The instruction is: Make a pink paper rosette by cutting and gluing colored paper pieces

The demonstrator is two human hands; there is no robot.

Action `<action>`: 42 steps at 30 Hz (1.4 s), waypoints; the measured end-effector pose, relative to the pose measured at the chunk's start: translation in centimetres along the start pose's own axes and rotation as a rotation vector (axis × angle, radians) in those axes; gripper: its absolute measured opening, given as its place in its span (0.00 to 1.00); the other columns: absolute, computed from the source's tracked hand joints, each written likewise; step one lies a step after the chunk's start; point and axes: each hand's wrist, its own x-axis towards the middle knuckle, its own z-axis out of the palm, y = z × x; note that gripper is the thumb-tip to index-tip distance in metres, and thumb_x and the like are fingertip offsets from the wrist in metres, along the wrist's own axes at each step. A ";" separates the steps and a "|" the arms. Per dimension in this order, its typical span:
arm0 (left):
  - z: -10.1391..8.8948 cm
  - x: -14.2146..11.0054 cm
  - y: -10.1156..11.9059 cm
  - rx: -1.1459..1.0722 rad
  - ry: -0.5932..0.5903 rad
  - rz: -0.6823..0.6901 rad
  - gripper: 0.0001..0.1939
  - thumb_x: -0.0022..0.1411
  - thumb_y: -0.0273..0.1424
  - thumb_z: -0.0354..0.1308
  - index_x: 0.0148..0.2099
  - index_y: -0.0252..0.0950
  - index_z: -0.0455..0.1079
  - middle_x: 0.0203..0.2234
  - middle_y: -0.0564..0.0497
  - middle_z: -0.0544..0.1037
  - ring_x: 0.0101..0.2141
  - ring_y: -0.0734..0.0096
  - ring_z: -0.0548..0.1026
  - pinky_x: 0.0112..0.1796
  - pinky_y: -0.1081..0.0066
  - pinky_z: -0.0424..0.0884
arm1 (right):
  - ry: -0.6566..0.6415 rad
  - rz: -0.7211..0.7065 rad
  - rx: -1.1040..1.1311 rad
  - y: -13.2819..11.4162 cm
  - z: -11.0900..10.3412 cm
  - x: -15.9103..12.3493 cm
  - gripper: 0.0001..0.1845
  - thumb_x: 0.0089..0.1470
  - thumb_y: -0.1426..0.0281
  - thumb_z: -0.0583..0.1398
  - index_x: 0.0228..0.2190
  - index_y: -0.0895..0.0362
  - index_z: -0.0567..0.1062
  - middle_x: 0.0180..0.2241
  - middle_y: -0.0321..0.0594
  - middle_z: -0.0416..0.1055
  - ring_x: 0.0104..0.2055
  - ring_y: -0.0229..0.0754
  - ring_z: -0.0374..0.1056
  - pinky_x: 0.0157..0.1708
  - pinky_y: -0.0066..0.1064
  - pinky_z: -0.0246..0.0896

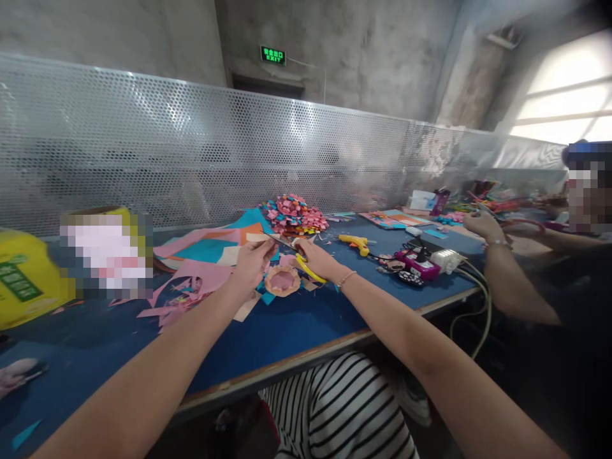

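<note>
My right hand [315, 257] is closed on yellow-handled scissors [310, 270], whose dark blades point left toward my other hand. Fingers pinched, my left hand [253, 260] holds a piece of beige paper [258, 238] by the blades; its full outline is hidden. Just below and between the hands sits a round paper bowl [282, 281] with a tan rim and pink inside. Pink paper scraps [191, 290] lie left of my left hand. Behind the hands is a heap of folded pink, blue and orange paper pieces [294, 215].
A yellow glue gun [354, 243] lies right of my hands, near a purple box with a white power strip [423, 262] and cables. Coloured sheets [215, 245] spread behind my left hand. A yellow bag [31, 277] stands left. A co-worker's hand [482, 226] is at right.
</note>
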 end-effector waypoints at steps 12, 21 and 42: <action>-0.3 0.1 -0.4 -0.068 -0.029 -0.035 0.11 0.36 0.28 0.68 0.25 0.33 0.72 0.22 0.53 0.75 0.26 0.77 0.71 0.37 0.72 0.70 | -0.002 -0.022 0.024 0.3 0.3 0.1 0.16 0.54 0.60 0.54 0.39 0.59 0.63 0.35 0.43 0.63 0.33 0.39 0.60 0.35 0.32 0.58; 0.0 -0.1 -0.1 -0.090 -0.011 -0.060 0.11 0.35 0.27 0.68 0.25 0.32 0.72 0.20 0.53 0.75 0.24 0.77 0.72 0.34 0.73 0.70 | -0.020 -0.010 0.021 -0.2 -0.3 0.1 0.13 0.54 0.64 0.54 0.38 0.60 0.63 0.34 0.42 0.64 0.31 0.37 0.59 0.34 0.30 0.57; -0.6 0.4 0.4 -0.031 0.095 0.062 0.12 0.36 0.31 0.67 0.23 0.32 0.67 0.20 0.53 0.73 0.24 0.78 0.71 0.33 0.71 0.69 | 0.019 0.013 -0.040 0.6 -0.2 0.5 0.13 0.54 0.64 0.55 0.38 0.61 0.67 0.36 0.44 0.69 0.36 0.39 0.63 0.35 0.27 0.55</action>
